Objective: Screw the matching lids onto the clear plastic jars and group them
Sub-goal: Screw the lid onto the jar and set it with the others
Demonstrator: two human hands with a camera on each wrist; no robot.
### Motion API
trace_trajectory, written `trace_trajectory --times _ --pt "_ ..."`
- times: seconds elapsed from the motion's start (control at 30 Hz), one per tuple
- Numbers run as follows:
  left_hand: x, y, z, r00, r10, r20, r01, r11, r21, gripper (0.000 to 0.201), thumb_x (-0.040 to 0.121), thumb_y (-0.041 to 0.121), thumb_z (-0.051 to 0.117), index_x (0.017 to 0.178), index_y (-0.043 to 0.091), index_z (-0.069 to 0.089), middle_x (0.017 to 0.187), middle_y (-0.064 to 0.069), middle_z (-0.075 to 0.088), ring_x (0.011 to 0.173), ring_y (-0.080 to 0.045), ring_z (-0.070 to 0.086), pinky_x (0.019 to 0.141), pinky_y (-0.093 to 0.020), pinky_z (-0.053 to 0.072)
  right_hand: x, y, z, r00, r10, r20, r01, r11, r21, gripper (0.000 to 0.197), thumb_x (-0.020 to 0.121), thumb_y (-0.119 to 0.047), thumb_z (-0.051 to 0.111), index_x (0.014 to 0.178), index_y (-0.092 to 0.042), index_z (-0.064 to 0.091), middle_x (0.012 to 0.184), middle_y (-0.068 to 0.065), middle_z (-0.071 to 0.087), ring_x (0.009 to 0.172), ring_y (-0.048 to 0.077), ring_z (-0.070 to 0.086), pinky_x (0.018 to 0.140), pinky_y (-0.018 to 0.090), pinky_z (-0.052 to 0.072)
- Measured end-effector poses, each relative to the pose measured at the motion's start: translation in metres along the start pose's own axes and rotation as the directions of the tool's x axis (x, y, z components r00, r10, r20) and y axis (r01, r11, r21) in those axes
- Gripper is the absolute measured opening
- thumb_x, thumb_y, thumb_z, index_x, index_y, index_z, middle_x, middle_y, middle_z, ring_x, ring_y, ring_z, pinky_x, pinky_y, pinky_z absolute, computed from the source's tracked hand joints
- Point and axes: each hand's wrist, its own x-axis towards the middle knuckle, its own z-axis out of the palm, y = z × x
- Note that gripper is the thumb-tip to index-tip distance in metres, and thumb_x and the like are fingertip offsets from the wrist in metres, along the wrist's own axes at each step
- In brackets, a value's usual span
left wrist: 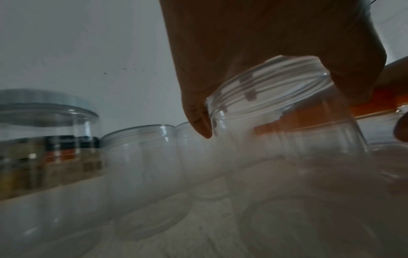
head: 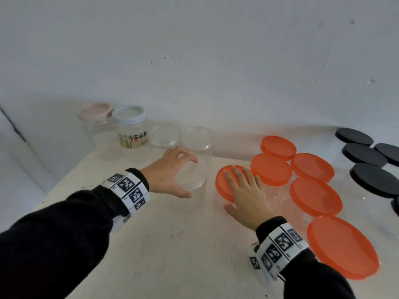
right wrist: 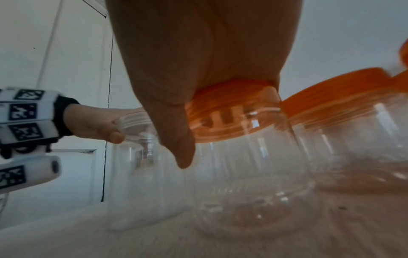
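An open clear jar [head: 199, 169] stands on the cream table [head: 172, 244], and my left hand [head: 190, 177] grips its threaded rim from the left, thumb near, fingers far. The left wrist view shows that jar [left wrist: 276, 108] tilted under my palm. My right hand [head: 237, 190] lies flat with straight fingers on the orange lid [head: 222, 184] of a clear jar just to the right. In the right wrist view my palm covers the orange lid [right wrist: 232, 118] and the thumb hangs down beside it.
Several orange-lidded jars [head: 315, 195] crowd the right, with black-lidded jars [head: 364, 154] beyond them. At the back stand a pink-lidded jar [head: 95, 111], a pale blue-lidded labelled jar [head: 129, 117] and two open clear jars [head: 164, 134]. A wall rises behind; the table ends at left.
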Motion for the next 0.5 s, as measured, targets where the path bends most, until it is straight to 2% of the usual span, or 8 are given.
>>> trace_trajectory --times 0.13,0.23,0.33,0.43,0.5 --pt "-0.017 -0.014 -0.009 0.997 -0.061 -0.036 0.061 0.998 -0.012 0.082 0.059 0.046 0.082 0.126 0.038 0.034 0.129 0.014 0.02 0.121 -0.004 0.017 0.105 -0.028 0.026 0.027 -0.003 0.005 0.998 0.045 -0.045 -0.045 0.999 0.005 0.085 0.085 -0.043 0.056 0.149 -0.021 0.005 0.157 0.005 0.004 0.143 0.03 0.004 0.114 0.05 0.008" --pt "-0.027 -0.021 -0.017 0.993 -0.092 -0.075 0.093 0.996 0.002 0.085 0.048 0.061 0.074 0.122 0.044 0.035 0.126 0.018 0.02 0.121 -0.004 0.018 0.106 -0.029 0.025 0.044 -0.003 0.007 0.996 0.07 -0.059 -0.07 0.998 0.001 0.085 0.084 -0.044 0.056 0.149 -0.02 0.005 0.156 0.006 0.005 0.143 0.031 0.006 0.113 0.05 0.009" --pt "-0.031 -0.02 -0.036 0.979 -0.101 -0.175 0.098 0.995 -0.025 0.085 0.043 0.069 0.064 0.12 0.046 0.036 0.128 0.017 0.023 0.121 -0.002 0.018 0.106 -0.029 0.022 0.057 0.0 0.007 0.995 0.081 -0.059 -0.081 0.997 0.0 0.085 0.085 -0.044 0.056 0.148 -0.021 0.005 0.156 0.006 0.005 0.142 0.032 0.007 0.114 0.05 0.01" --pt "-0.03 -0.014 -0.063 0.946 -0.098 -0.309 0.067 0.992 -0.11 0.083 0.043 0.069 0.066 0.118 0.047 0.038 0.132 0.011 0.03 0.126 -0.008 0.024 0.107 -0.03 0.023 0.067 0.003 0.005 0.994 0.092 -0.052 -0.092 0.996 0.007 0.084 0.085 -0.043 0.056 0.148 -0.021 0.005 0.156 0.007 0.005 0.142 0.032 0.007 0.114 0.049 0.01" --pt "-0.026 -0.01 -0.081 0.922 -0.088 -0.378 0.046 0.992 -0.118 0.083 0.045 0.07 0.067 0.12 0.046 0.04 0.133 0.009 0.032 0.127 -0.011 0.028 0.109 -0.035 0.027 0.072 0.005 0.005 0.994 0.098 -0.051 -0.098 0.995 0.009 0.084 0.086 -0.043 0.056 0.148 -0.021 0.005 0.156 0.007 0.005 0.142 0.033 0.007 0.114 0.049 0.01"
